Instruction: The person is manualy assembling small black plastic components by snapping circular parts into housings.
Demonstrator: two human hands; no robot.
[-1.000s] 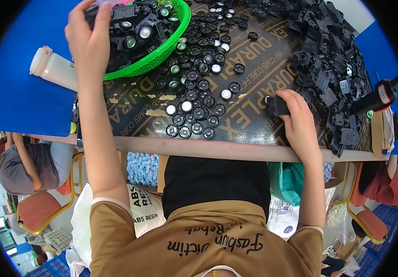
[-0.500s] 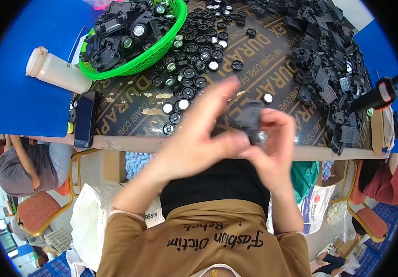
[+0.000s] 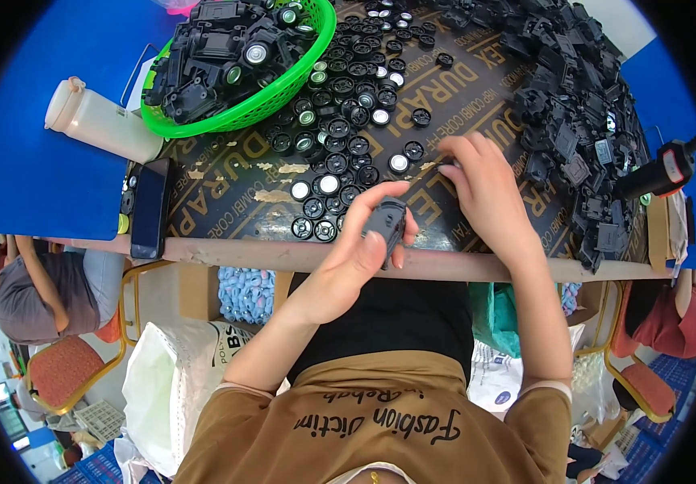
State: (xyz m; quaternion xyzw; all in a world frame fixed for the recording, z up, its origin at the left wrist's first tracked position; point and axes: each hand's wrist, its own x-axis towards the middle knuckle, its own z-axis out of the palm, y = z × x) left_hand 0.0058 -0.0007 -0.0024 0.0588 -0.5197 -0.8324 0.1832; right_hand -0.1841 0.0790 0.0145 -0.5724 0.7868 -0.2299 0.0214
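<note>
In my left hand (image 3: pixel 340 278) is a black moulded plastic part (image 3: pixel 387 223), gripped between thumb and fingers just above the table's front edge. My right hand (image 3: pixel 489 194) is apart from it, over the table to the right, its fingers bent toward the thumb. A dark bit shows by those fingertips, too small to name. Left of that hand lie a white-faced round piece (image 3: pixel 399 163) and a black wheel-like ring (image 3: pixel 413 151). Many more such black rings (image 3: pixel 337 128), some with silvery or white faces, spread from the front edge to the back.
A green basket (image 3: pixel 283 93) full of black parts stands at the back left. Beside it are a white bottle (image 3: pixel 102 125) and a phone (image 3: pixel 151 208). Black moulded parts (image 3: pixel 558 137) pile along the right, near a black handheld tool (image 3: pixel 662 169). Other people sit at both sides.
My hands have parted. The left one keeps the black plastic part, while the right has moved up and right, away from it, over the table. Rings they covered now show.
</note>
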